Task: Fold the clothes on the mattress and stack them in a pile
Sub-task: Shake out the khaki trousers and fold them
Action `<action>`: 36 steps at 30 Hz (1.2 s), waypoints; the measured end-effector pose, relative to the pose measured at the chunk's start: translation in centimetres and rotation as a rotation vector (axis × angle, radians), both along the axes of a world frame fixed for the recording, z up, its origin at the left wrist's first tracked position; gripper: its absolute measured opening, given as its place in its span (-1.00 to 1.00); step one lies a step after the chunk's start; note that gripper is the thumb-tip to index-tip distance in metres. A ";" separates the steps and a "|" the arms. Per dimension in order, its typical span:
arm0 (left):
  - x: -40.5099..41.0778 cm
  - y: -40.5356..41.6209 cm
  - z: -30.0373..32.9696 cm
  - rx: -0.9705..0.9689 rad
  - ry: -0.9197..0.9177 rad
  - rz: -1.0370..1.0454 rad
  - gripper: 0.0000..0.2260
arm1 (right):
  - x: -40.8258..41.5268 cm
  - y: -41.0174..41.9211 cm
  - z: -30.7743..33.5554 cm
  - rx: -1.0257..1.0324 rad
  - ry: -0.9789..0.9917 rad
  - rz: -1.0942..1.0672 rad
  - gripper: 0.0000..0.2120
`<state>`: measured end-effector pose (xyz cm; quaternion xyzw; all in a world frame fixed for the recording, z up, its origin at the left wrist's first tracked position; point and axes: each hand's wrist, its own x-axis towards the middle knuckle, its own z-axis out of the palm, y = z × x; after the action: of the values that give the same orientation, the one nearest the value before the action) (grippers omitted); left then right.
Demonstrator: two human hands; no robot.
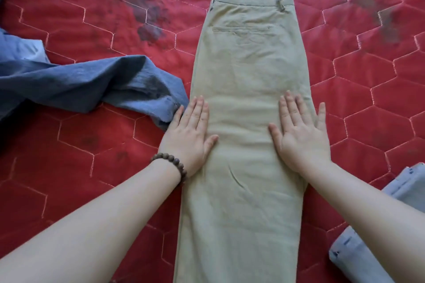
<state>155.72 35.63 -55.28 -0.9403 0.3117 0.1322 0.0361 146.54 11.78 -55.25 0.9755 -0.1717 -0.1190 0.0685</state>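
mattress (345, 103): is being seen as red, quilted with pale stitching in a hexagon pattern, and marked with dark grey stains
trousers (248, 70): are being shown in plain khaki beige
shirt (87, 82): is being shown in denim blue
jeans (351, 257): are being shown in pale, washed-out blue
bracelet (171, 160): is being shown in dark brown beads
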 end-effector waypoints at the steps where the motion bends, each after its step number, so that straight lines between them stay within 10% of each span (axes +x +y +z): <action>1: -0.6 -0.2 0.2 0.019 -0.022 0.031 -0.35 | -0.2 0.4 0.1 -0.015 -0.003 -0.050 -0.39; 7: -10.6 0.6 -0.1 -0.046 0.139 -0.141 -0.38 | -5.3 12.1 0.3 0.334 -0.064 0.260 -0.45; 18: -16.1 7.7 0.6 -0.319 -0.018 0.179 -0.55 | -13.9 10.5 0.8 0.184 -0.253 -0.006 -0.46; 25: -18.1 7.9 1.4 -0.105 -0.087 0.411 -0.77 | -17.1 11.6 1.1 0.163 -0.293 -0.482 -0.48; 36: -14.9 10.4 2.0 -0.096 0.016 0.499 -0.89 | -17.4 10.8 1.2 0.264 -0.285 -0.503 -0.78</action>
<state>140.80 45.98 -53.27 -0.9876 0.0760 0.1295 -0.0448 129.16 22.56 -54.05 0.9097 -0.3987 -0.0154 -0.1149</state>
